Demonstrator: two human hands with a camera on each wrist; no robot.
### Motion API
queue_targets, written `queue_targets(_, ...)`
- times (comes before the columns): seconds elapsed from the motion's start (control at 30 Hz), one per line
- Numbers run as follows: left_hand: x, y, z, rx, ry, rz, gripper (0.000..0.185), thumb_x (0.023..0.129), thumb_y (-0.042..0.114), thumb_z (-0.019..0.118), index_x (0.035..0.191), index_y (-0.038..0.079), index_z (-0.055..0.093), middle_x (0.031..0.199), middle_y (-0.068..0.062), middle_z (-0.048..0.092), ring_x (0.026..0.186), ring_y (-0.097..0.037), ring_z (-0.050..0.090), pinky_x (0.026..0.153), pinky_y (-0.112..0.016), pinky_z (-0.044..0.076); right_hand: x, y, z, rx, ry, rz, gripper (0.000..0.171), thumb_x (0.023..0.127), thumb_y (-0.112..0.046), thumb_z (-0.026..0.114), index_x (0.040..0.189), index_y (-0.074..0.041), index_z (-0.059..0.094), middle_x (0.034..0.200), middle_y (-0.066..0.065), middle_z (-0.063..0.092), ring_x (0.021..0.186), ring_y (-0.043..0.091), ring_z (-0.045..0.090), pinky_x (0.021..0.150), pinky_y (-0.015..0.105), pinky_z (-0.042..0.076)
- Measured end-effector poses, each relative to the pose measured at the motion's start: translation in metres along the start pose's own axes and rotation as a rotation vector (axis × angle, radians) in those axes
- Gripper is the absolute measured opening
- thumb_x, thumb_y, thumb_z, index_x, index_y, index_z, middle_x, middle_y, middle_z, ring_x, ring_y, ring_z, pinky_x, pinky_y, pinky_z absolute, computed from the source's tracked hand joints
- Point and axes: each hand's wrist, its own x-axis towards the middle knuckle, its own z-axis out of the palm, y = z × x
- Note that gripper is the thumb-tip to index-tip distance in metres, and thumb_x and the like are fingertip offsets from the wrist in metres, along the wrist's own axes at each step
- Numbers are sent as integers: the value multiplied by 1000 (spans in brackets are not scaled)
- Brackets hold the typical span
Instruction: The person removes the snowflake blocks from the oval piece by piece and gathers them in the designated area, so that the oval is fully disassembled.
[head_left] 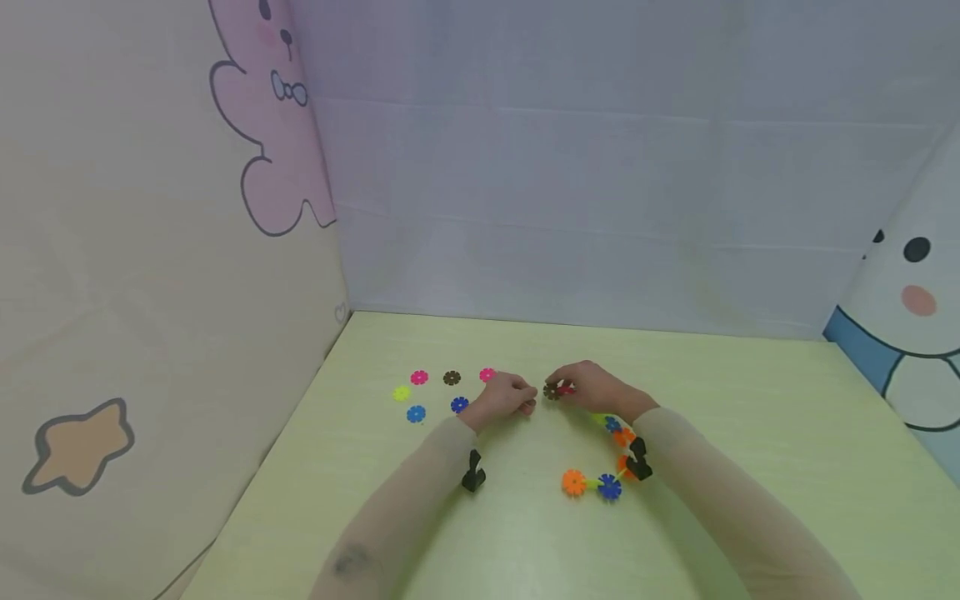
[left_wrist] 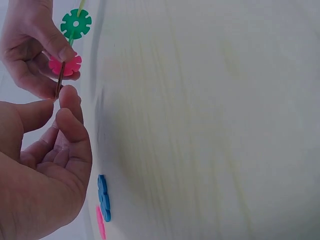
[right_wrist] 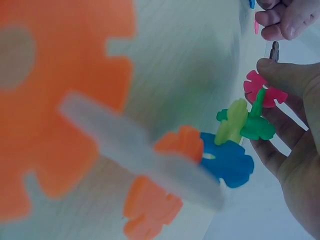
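Note:
My right hand pinches a pink snowflake disc with a brown disc slotted edge-on into it. That pink disc ends a chain of joined discs: green, yellow-green, blue and orange. In the head view the chain trails along the table under my right wrist. My left hand lies just left of the brown disc with loosely curled fingers and holds nothing. Its index fingertip is right at the disc's edge.
Loose discs lie left of my left hand: two pink, a brown, a yellow and two blue. The pale green table is enclosed by cartoon-printed fabric walls at left, back and right.

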Motion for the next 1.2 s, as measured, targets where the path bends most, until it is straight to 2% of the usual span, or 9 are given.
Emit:
queue_targets(0.13,2,1,6,-15,-5,3,22,93,18,60,94,-2,70,75,-5,69,66,-12,64,66,-23,48,0,-1,-1,9,5,-23,28,86,-3,67,114,-6,66,108,3,67,96,21,63,85,38,50)
queue_targets(0.33,4,4,13,-28,-5,-2,22,94,17,59,88,0,71,71,-4,67,63,-11,62,61,-22,46,0,-3,-2,21,12,-46,27,86,-4,68,112,-7,67,107,4,67,95,20,64,83,36,51)
queue_targets(0.83,0,13,13,-70,19,-37,19,92,16,60,87,-1,69,68,-5,66,60,-11,58,56,-21,43,-4,3,-6,18,-9,8,24,88,-13,68,112,-12,68,105,-2,68,96,18,63,85,38,49)
queue_targets(1.0,0,14,14,-70,30,-50,20,93,16,60,88,-1,69,68,-5,66,60,-11,58,56,-21,44,-6,6,-7,19,-10,4,22,87,-12,69,109,-11,68,105,0,68,94,18,63,85,39,49)
queue_targets(1.2,0,13,13,-78,30,-44,20,92,15,61,87,-2,68,70,-7,66,61,-11,60,57,-22,47,-10,6,-8,1,-38,43,22,83,-11,72,105,-10,69,103,0,67,95,21,62,85,40,49)
